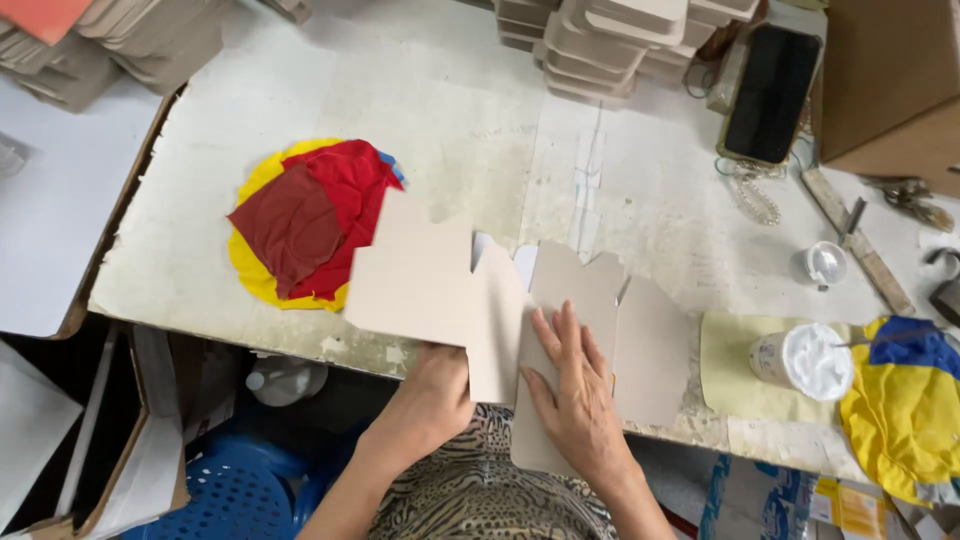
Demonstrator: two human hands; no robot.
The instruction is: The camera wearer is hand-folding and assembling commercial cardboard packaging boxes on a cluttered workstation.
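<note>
I've got the left hand (432,385) pinched on the lower edge of a cut cardboard blank (415,280), lifting that flap up off the surface (480,130). The right hand (572,385) lies flat, fingers spread, pressing the blank's middle panel down at the near edge. Just left sit red and yellow cloth scraps (305,225); to the right, an open glue pot (805,360) on yellow paper, and a blue-yellow rag (905,400) beyond it.

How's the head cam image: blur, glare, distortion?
Head view: even, soft light, faint shadows; the card lifted by the left hand is slightly motion-blurred; the right hand is sharp; the phone screen shows mild sheen; the table edges bow from wide-angle distortion.
</note>
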